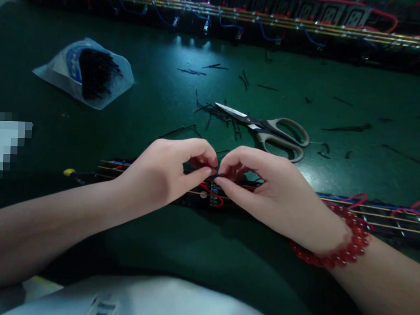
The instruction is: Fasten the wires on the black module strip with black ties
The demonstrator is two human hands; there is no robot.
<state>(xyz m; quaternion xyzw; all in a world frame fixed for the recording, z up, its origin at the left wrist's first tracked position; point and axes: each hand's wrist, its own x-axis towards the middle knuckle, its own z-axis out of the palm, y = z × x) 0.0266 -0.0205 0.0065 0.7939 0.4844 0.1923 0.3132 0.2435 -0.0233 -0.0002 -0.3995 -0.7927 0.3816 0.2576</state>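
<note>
Pinching with fingers [198, 178] of left hand [157, 174] and right hand [274, 178], nearly closed, almost tip to tip over wired strip [213, 197] on table [156, 105]. Thin dark piece [220, 176] in right pinch; left grip hidden, cannot tell. Just beyond: scissors [259, 125], scattered black pieces [216, 112]; farther left, bag [56, 71] of black strands [97, 75]. At far side: second wired assembly [242, 21].

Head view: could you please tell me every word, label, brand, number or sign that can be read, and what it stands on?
No text is clear enough to quote.
Blue label on bag: pale marks, too blurred.
Tag on clothing: dark marks, too blurred.
Far blocks: pale shapes, too blurred.
</note>
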